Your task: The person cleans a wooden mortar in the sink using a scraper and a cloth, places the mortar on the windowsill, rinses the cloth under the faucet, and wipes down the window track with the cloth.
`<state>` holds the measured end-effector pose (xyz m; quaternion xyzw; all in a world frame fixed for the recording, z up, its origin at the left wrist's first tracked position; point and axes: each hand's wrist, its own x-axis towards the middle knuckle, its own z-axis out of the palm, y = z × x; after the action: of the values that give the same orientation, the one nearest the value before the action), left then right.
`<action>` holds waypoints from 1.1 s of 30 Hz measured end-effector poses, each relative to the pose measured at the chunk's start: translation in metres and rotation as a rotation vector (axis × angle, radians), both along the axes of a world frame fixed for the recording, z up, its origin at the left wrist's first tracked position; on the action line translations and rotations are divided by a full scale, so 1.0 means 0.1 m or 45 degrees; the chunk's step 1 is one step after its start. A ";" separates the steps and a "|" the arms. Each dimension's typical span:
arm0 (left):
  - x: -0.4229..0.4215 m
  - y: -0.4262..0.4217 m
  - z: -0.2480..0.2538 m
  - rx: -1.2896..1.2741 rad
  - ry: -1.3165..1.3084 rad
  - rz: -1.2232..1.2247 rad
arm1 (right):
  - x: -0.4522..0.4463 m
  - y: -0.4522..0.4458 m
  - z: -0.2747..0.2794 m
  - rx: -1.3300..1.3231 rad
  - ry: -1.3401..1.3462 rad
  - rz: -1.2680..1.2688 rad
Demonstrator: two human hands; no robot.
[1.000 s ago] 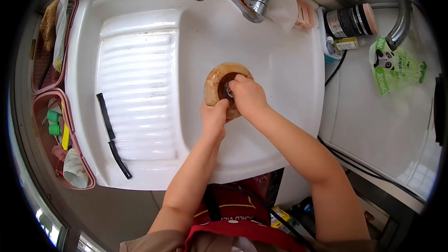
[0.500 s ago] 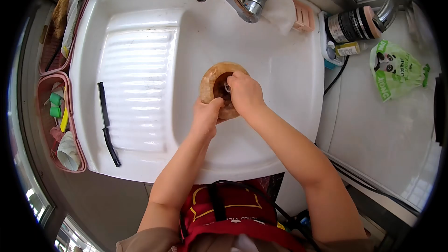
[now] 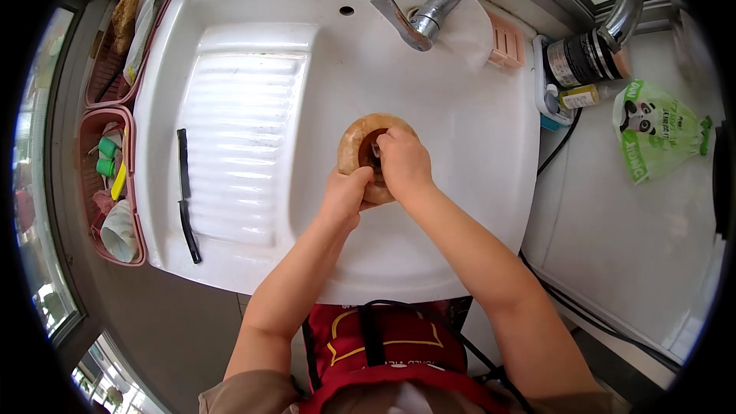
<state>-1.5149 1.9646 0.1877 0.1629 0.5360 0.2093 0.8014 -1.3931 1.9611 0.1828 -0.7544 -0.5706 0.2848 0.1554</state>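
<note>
A round tan-and-brown pot (image 3: 354, 143), glossy and marbled with a dark hollow opening, is held over the sink basin (image 3: 460, 138). My left hand (image 3: 346, 192) grips its lower left side, the thumb bent over the rim at the opening. The fingers of my right hand (image 3: 405, 162) are closed and reach into the opening from the right. Something small and pale shows by those fingertips, too hidden to name. On the ribbed drainboard (image 3: 245, 130) to the left lies a black-handled knife (image 3: 185, 195).
A chrome faucet (image 3: 418, 23) rises behind the basin, with a pink soap holder (image 3: 506, 42) beside it. Pink baskets (image 3: 86, 176) line the left edge. At right are a dark bottle (image 3: 583, 60), a green panda-print bag (image 3: 659, 130) and a black cable (image 3: 563, 142).
The whole view has shifted slightly, so the sink and the things around it sit farther right. Both hands keep nearly the same hold on the pot.
</note>
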 end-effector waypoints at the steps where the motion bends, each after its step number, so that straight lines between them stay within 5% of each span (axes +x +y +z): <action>1: -0.01 0.01 0.00 -0.018 -0.024 0.026 | 0.00 -0.04 0.00 0.002 0.003 0.012; 4: -0.09 0.02 -0.16 0.012 -0.016 -0.010 | 0.11 -0.14 0.08 0.019 0.288 0.335; 6: -0.08 0.03 -0.11 0.063 0.014 -0.072 | 0.23 -0.10 0.17 -0.265 -0.085 0.606; 11: 0.01 0.01 -0.03 0.138 0.054 0.140 | 0.11 0.02 0.14 -0.045 -0.467 0.448; 13: -0.04 0.01 -0.09 0.152 0.023 0.161 | 0.04 0.01 0.08 0.180 -0.144 0.142; 16: -0.05 0.00 -0.12 0.176 0.032 0.121 | -0.03 -0.02 0.07 0.275 0.107 0.105; 20: -0.04 0.04 0.08 0.139 -0.026 0.131 | 0.03 -0.18 0.15 0.053 0.206 0.302; 23: 0.03 0.00 0.03 0.188 -0.010 0.171 | 0.13 -0.12 0.18 0.083 -0.381 0.427; 28: -0.02 0.02 -0.07 0.002 -0.056 0.206 | 0.05 0.10 0.05 0.340 -0.215 0.281; 30: -0.07 0.03 -0.11 0.153 -0.032 0.113 | -0.01 0.00 0.10 0.211 0.139 0.461; 33: -0.07 0.04 -0.07 0.160 0.024 0.120 | 0.16 -0.07 0.18 -0.002 -0.187 0.641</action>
<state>-1.5215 1.9685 0.1810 0.1893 0.5363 0.2784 0.7739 -1.3771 1.9545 0.2007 -0.6074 -0.7499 0.2595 0.0373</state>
